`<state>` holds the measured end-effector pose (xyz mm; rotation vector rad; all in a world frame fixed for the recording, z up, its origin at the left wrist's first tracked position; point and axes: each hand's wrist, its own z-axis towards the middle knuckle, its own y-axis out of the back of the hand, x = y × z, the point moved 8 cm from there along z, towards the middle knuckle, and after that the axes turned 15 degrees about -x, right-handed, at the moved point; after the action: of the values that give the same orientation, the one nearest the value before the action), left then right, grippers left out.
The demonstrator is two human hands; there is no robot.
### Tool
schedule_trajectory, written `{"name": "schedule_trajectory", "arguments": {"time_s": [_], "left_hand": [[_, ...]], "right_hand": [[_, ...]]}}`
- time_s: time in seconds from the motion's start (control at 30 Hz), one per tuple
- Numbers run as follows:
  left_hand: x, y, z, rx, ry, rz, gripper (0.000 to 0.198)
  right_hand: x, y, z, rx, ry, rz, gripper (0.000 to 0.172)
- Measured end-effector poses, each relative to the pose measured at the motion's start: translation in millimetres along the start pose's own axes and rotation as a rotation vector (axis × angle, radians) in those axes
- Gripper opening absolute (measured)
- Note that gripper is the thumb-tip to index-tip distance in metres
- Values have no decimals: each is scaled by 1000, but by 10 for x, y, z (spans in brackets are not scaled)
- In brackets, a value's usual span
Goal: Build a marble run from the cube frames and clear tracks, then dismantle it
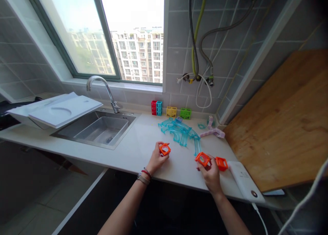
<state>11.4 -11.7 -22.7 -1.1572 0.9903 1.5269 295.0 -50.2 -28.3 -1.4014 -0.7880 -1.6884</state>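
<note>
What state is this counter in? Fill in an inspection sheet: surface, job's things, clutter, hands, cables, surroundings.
Surface: white countertop, with a steel sink set in at the left.
Job's things: one orange block in the left hand, a second orange block in the right hand; a third orange block beside the right hand.
Clutter: clear-blue plastic pieces heaped loosely; coloured blocks (red, blue, yellow, green) near the back wall; white panel partly over the sink.
Hands: both gripping their blocks.
Cables: white cable at the near end of a white device; hoses on the wall.
Surroundings: window, faucet; wooden board at the right.
</note>
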Motion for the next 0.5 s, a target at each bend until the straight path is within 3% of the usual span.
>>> {"name": "schedule_trajectory", "arguments": {"time_s": [0.17, 0.3, 0.5], "left_hand": [[-28, -38, -19, 43, -29, 63, 36], [-58, -60, -17, 68, -57, 104, 41], [-122, -142, -81, 162, -92, 170, 49]], "right_hand": [[-16, -40, -23, 55, 7, -15, 51], [-11, -80, -25, 100, 21, 6, 53], [142, -329, -39, 306, 29, 19, 60]]}}
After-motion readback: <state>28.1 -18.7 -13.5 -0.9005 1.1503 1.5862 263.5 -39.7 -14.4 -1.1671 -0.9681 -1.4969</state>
